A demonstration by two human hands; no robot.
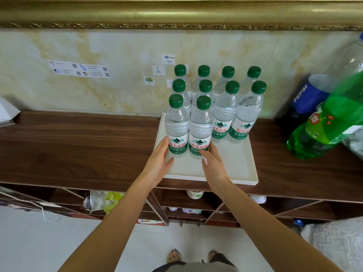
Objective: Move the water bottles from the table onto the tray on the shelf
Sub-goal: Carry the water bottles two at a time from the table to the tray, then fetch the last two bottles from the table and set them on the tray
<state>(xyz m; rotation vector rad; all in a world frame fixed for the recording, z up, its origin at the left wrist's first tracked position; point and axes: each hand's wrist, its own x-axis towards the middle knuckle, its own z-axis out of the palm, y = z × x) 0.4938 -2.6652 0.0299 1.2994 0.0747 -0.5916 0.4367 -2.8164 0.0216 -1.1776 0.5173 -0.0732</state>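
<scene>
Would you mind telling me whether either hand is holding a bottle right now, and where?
Neither holds one. The left hand touches the front-left bottle's label with open fingers; the right hand hangs open beside the front-right bottle.

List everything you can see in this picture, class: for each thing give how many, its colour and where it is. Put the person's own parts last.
water bottles: ten, clear with green caps, standing in rows on the tray.
tray: one, white, on the shelf top.
shelf: one, dark brown wood, against the wall, with open compartments below.
Pepsi bottle: one, blue label, on the shelf at right.
green soda bottle: one, at far right on the shelf.
stickers: several, white, on the wall.
left hand: one, open, touching the front left bottle.
right hand: one, open, at the front right bottle.
feet: two, on the pale floor.
</scene>
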